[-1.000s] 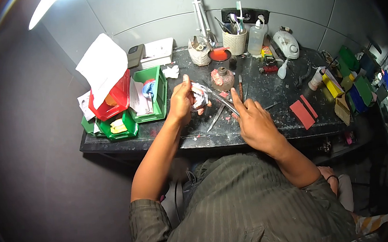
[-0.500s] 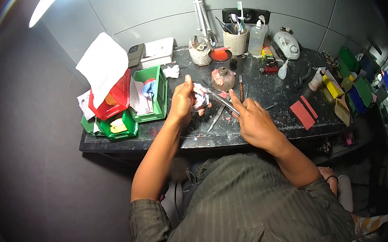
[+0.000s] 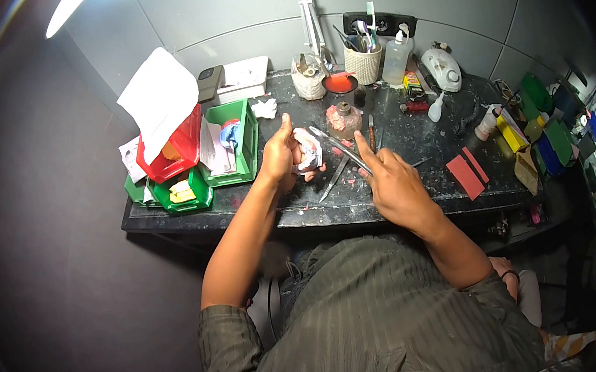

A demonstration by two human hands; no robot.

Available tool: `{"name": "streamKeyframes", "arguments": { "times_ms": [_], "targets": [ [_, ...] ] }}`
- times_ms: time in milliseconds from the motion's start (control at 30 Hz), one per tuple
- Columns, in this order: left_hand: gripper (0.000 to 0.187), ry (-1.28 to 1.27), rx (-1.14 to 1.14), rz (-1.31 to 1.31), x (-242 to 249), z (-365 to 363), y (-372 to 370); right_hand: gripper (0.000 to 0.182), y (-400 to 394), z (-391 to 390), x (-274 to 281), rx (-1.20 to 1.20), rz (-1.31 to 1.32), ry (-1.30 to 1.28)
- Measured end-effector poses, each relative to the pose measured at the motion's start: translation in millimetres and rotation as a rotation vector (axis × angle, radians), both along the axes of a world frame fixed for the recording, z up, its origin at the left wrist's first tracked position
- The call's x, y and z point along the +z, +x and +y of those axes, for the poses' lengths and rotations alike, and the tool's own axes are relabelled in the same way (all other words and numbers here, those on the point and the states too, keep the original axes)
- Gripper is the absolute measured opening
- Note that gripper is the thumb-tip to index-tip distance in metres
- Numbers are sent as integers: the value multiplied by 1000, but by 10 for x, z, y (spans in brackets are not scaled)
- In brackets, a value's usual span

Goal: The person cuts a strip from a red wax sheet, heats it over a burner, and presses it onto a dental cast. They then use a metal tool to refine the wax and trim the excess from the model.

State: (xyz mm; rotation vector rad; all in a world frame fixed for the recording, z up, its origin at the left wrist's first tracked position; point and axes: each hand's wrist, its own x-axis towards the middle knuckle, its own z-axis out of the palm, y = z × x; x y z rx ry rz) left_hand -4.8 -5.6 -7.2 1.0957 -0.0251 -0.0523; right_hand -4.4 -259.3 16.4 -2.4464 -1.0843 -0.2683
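My left hand (image 3: 279, 157) is wrapped round a small white and pink piece (image 3: 307, 151), with the thumb pointing up. In my right hand (image 3: 392, 180) is a slim metal tool (image 3: 343, 150), its tip pointing up and left, close to the piece but apart from it. Behind the tool stands a round glass burner (image 3: 344, 120) with pink material on its side. A knife with a brown handle (image 3: 372, 133) lies to the right of the burner. Another metal blade (image 3: 334, 179) lies on the table between my hands.
On the black table (image 3: 243, 209), green bins (image 3: 242, 145) and a red bin (image 3: 184, 154) stand left. Behind are a brush cup (image 3: 364, 65), a clear bottle (image 3: 394, 60) and a red dish (image 3: 340, 83). Pink sheets (image 3: 464, 177) lie right. Another person's hand shows at lower right.
The tool in my right hand has drawn back slightly from the piece, and its tip has swung up. The piece in my left hand shows more of its face.
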Motion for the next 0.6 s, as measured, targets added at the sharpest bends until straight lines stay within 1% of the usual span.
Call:
{"name": "streamKeyframes", "arguments": {
  "times_ms": [67, 200, 267, 333, 367, 400, 433, 467, 500, 533, 600],
  "targets": [
    [71, 67, -41, 3, -4, 1, 1, 70, 5, -4, -1, -10, -16, 14],
    [71, 62, -18, 39, -12, -22, -9, 69, 19, -1, -58, 23, -47, -13],
    [67, 30, 3, 55, -23, -18, -3, 69, 17, 15, -53, 34, -53, -8],
    [67, 35, 4, 55, -20, -14, -2, 62, -11, 29, -4, 19, 121, -6],
    [68, 42, 3, 55, -15, -14, 2, 62, 6, 26, -55, 17, 121, -5],
    [68, 43, 1, 54, 1, -18, 2, 63, 31, 29, -123, 42, 101, 67],
    [69, 2, -40, 64, 28, -16, -5, 63, 47, 35, -155, 69, 79, 140],
    [70, -38, -80, 74, 43, -6, -12, 63, 51, 17, -150, 69, 78, 140],
    [74, -48, -149, 37, 28, 26, 7, 63, 24, 3, -66, 62, 60, 97],
    [74, -50, -146, 37, 13, 41, 20, 63, 3, -8, 2, 56, 42, 53],
    [84, 47, -181, 53, 15, 31, 17, 63, 7, -37, 69, 44, 43, 42]
  ]
}}
